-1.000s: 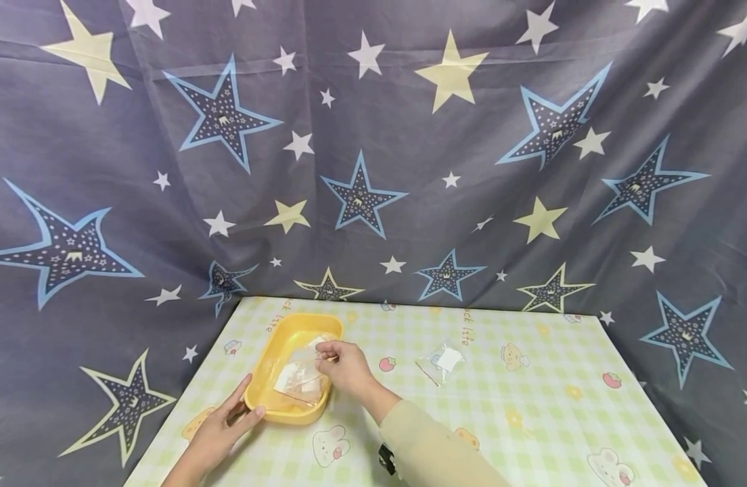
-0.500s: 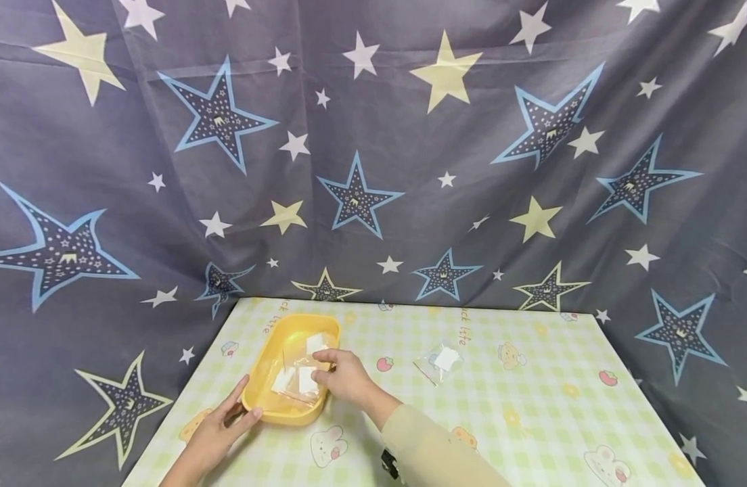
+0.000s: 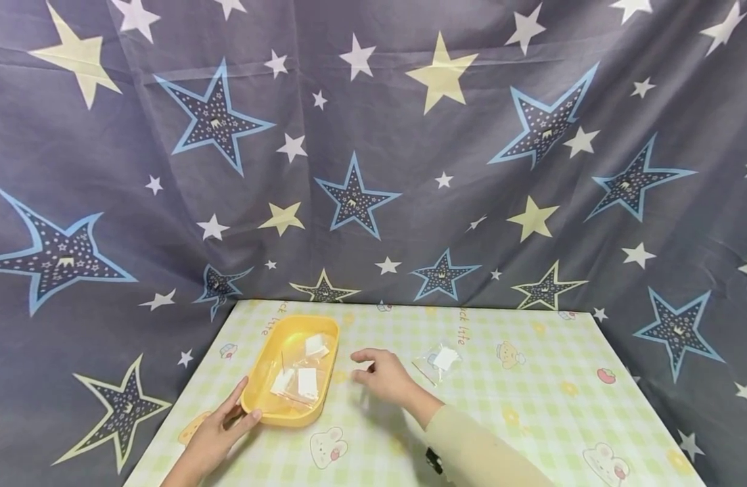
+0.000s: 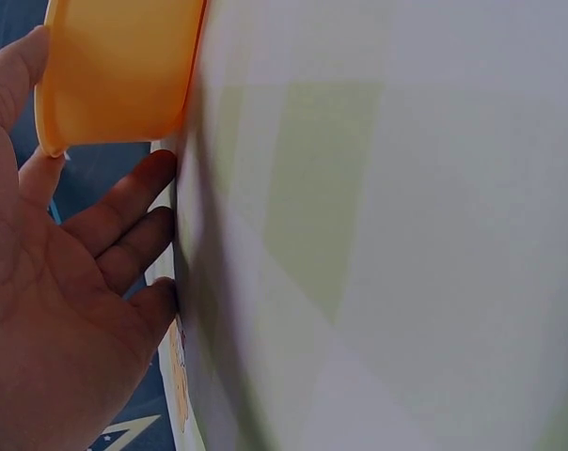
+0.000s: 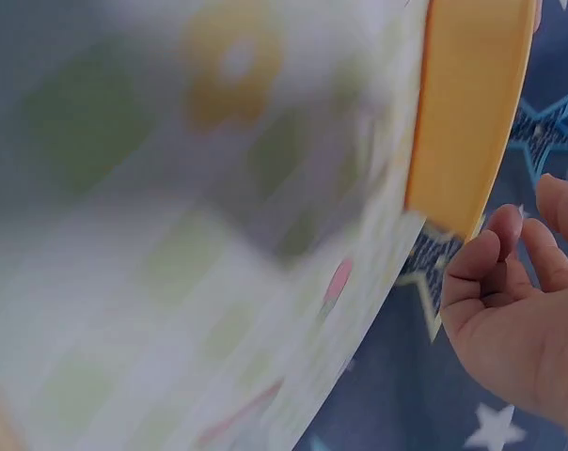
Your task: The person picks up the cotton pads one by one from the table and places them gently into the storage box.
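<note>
A yellow plastic tray (image 3: pixel 290 418) stands at the left of the table. My left hand (image 3: pixel 218 429) holds its near-left corner, thumb and index finger on either side. In the left wrist view, my other fingers (image 4: pixel 119 225) lie below that corner, slightly bent. Inside the tray lie small clear zip bags with white pieces, one bag (image 3: pixel 316 346) toward the back and others (image 3: pixel 306 383) overlapping nearer the front. My right hand (image 3: pixel 382 375) hovers right of the tray, fingers loosely bent, holding nothing. Another clear bag (image 3: pixel 444 358) with a white piece lies beyond it on the table.
A green-and-white checked cloth (image 3: pixel 532 419) with cartoon prints covers the table. A dark star-patterned curtain (image 3: pixel 373 169) hangs behind the table and along its sides.
My right hand has let go of a bag in the tray and drawn away to the right, toward the loose bag. My left hand has stayed at the tray's corner.
</note>
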Demonstrator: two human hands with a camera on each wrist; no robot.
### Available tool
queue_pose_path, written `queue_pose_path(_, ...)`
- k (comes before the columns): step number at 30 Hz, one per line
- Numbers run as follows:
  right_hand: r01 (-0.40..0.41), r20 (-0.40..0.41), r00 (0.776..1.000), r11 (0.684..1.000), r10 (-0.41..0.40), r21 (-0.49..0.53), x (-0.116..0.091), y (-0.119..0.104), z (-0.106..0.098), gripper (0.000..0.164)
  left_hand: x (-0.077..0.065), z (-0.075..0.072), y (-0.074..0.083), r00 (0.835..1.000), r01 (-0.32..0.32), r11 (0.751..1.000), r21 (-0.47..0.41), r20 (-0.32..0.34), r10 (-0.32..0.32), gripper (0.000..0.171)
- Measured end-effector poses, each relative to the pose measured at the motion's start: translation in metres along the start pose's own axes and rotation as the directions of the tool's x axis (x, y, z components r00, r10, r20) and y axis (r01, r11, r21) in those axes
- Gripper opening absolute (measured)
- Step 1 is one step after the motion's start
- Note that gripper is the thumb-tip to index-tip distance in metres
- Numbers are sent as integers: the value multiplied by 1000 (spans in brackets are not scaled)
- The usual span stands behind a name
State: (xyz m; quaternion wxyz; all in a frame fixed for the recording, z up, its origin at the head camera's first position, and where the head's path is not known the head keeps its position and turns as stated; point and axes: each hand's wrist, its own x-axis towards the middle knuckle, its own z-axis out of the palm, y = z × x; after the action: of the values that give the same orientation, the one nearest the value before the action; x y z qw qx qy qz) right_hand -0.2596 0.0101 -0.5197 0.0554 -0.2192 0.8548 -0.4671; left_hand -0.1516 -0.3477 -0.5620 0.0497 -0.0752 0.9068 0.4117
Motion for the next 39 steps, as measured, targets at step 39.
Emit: queue_pose_path(39,-230,-168,970,889,177,-395,-44,111,-132,66,0,2,-2,1000,14,1000,-26,1,-14,89)
